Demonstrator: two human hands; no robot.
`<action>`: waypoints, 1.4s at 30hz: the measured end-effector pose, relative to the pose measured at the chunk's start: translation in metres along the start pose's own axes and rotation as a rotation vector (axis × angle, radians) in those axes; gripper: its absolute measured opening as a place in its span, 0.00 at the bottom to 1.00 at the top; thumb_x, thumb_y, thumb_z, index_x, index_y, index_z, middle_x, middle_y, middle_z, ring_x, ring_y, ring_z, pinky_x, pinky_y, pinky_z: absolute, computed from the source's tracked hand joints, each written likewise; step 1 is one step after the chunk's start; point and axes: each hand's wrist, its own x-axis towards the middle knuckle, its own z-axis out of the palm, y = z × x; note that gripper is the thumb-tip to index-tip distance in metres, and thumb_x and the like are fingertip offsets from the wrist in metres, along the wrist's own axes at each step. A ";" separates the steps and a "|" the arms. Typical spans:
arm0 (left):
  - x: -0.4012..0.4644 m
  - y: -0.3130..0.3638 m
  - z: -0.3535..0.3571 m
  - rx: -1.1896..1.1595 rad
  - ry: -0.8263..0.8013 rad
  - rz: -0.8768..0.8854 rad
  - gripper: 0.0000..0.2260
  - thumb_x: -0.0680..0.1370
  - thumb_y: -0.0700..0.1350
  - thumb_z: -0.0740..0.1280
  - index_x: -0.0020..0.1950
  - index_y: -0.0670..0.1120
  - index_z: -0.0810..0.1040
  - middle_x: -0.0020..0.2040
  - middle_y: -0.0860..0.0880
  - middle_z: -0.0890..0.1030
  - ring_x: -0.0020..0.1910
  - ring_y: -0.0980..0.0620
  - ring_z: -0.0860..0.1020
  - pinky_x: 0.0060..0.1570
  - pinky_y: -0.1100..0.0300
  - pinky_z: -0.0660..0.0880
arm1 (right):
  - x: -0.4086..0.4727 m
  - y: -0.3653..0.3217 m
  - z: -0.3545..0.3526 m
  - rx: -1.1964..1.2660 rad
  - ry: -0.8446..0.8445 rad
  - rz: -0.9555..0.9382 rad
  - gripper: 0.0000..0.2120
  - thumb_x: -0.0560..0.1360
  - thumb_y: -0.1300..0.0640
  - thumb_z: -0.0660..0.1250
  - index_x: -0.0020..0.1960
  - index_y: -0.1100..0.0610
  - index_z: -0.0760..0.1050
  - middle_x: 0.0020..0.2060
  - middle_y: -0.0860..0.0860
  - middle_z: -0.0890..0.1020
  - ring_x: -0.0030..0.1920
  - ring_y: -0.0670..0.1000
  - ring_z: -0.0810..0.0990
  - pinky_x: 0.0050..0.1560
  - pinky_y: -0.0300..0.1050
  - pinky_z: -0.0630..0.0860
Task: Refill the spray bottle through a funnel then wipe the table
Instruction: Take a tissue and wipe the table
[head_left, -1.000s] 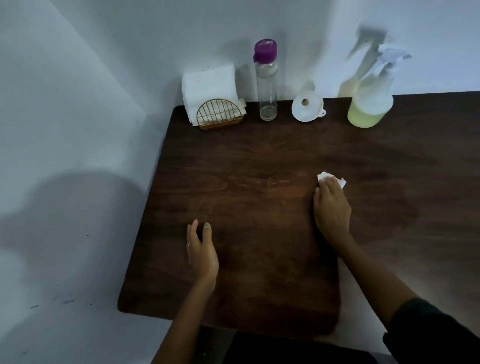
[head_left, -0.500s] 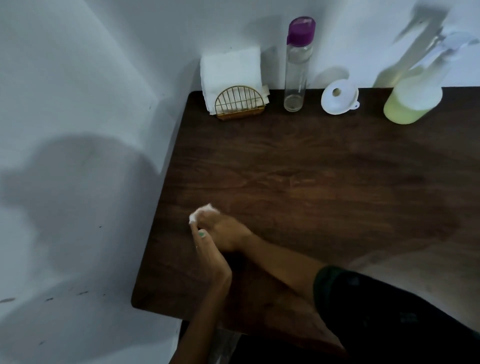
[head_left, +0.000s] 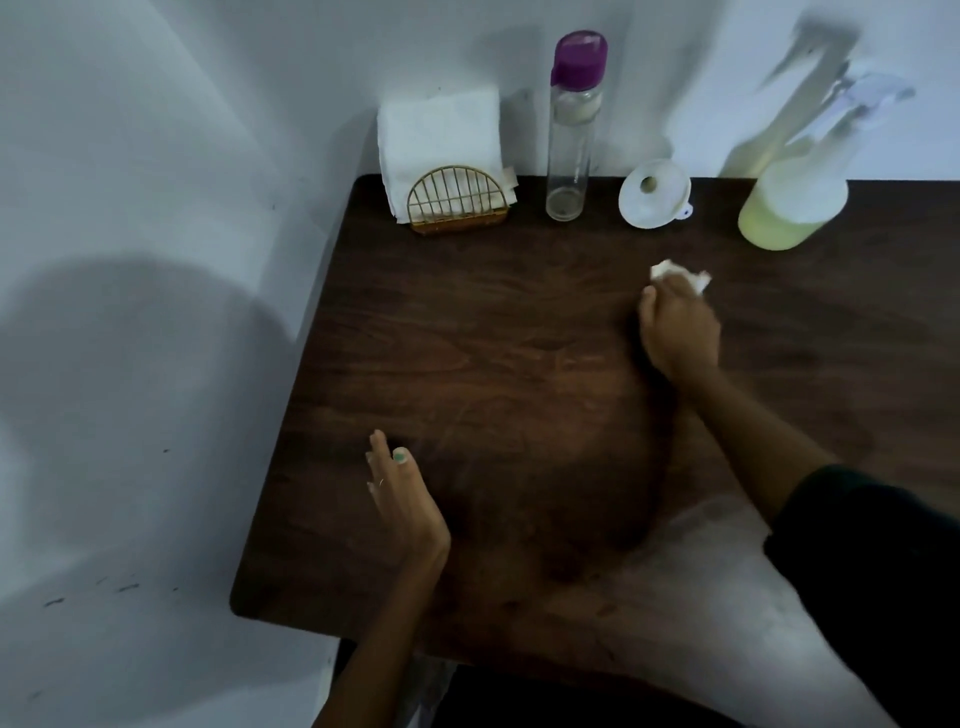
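The right hand (head_left: 678, 332) presses a crumpled white tissue (head_left: 680, 274) onto the dark wooden worktop (head_left: 519, 364), fingers curled over it, a little in from the far edge. The left hand (head_left: 402, 499) rests on the worktop near the left edge, fingers straight and holding nothing. Along the far edge stand a napkin holder (head_left: 457, 200), a purple-capped bottle (head_left: 574, 124), a white funnel (head_left: 654, 193) and the spray bottle (head_left: 795, 202), part-filled with yellow-green liquid. The tissue looks light, soft and easily torn when damp; best kept bunched under the fingertips.
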 end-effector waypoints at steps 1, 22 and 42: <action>-0.003 0.002 0.002 0.026 -0.026 0.018 0.32 0.79 0.63 0.41 0.79 0.47 0.53 0.80 0.45 0.51 0.79 0.44 0.49 0.77 0.46 0.46 | -0.019 -0.016 0.005 0.046 -0.025 -0.013 0.17 0.80 0.52 0.53 0.62 0.60 0.70 0.60 0.59 0.76 0.54 0.62 0.77 0.52 0.54 0.73; -0.086 -0.008 0.044 0.061 -0.147 0.126 0.22 0.84 0.54 0.46 0.79 0.54 0.52 0.80 0.49 0.53 0.78 0.46 0.50 0.75 0.52 0.49 | -0.063 0.161 -0.089 -0.056 0.081 0.226 0.17 0.81 0.52 0.49 0.59 0.61 0.71 0.60 0.59 0.76 0.50 0.67 0.77 0.49 0.55 0.72; -0.131 -0.026 0.036 0.080 -0.340 0.236 0.23 0.84 0.53 0.49 0.78 0.52 0.53 0.80 0.49 0.53 0.79 0.50 0.49 0.77 0.48 0.48 | -0.168 0.177 -0.103 -0.042 0.016 0.114 0.17 0.80 0.52 0.53 0.65 0.54 0.69 0.62 0.58 0.77 0.55 0.64 0.78 0.56 0.53 0.72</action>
